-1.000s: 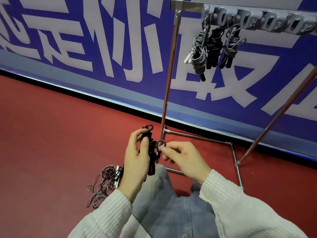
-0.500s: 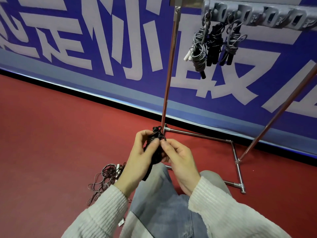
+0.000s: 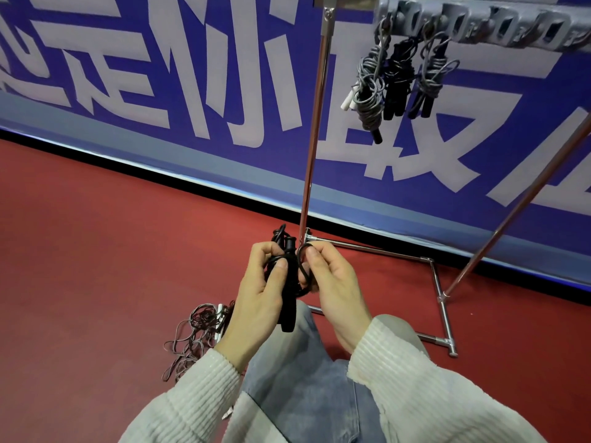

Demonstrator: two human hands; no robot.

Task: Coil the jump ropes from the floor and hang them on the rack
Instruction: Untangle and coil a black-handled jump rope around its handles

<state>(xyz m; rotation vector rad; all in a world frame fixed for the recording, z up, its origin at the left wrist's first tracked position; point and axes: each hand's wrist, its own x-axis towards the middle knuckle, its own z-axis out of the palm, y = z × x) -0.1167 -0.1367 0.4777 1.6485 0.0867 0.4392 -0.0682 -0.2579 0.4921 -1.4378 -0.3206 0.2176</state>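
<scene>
My left hand (image 3: 259, 292) grips a coiled black jump rope (image 3: 288, 282) by its handles, which point down. My right hand (image 3: 332, 282) pinches a loop of that rope's cord beside the bundle. A loose grey rope with white handles (image 3: 200, 330) lies tangled on the red floor to the left of my knee. Up at the top right, the rack's grey hook bar (image 3: 499, 24) carries three coiled ropes (image 3: 396, 81) at its left end. Several hooks to their right are bare.
The rack's chrome upright (image 3: 315, 123) rises just behind my hands, and its base frame (image 3: 443, 308) lies on the floor to the right. A slanted pole (image 3: 524, 203) crosses the right side. A blue banner wall (image 3: 160, 91) stands behind.
My hands came together on the black bundle, then my right hand drew a cord loop out to the right. The view dipped a little, so the rack sits higher in frame.
</scene>
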